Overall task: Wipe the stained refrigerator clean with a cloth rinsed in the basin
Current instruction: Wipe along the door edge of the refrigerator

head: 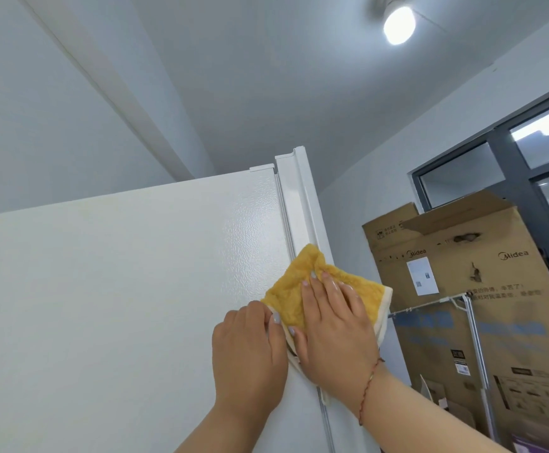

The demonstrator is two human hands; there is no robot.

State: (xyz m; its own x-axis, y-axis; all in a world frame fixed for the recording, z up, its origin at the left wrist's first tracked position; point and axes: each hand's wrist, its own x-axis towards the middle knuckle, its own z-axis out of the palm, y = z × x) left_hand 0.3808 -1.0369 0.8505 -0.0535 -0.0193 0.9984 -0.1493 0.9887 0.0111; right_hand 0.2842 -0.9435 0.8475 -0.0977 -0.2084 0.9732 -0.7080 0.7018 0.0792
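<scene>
Both my hands are on the yellow cloth point(302, 299) at the refrigerator point(129, 305) side's front edge, near its top: my right hand point(335, 325) presses it flat, fingers straight, while my left hand point(250, 351) pinches its lower corner. Wiping is underway, I judge; next I should drag the cloth along that edge under steady pressure.

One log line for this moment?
wiping | right hand presses cloth on fridge door edge | left hand pinches cloth corner

Fluffy yellow cloth point(315, 289); pebbled, slightly glossy white refrigerator point(135, 289); matt cardboard box point(463, 256).
</scene>
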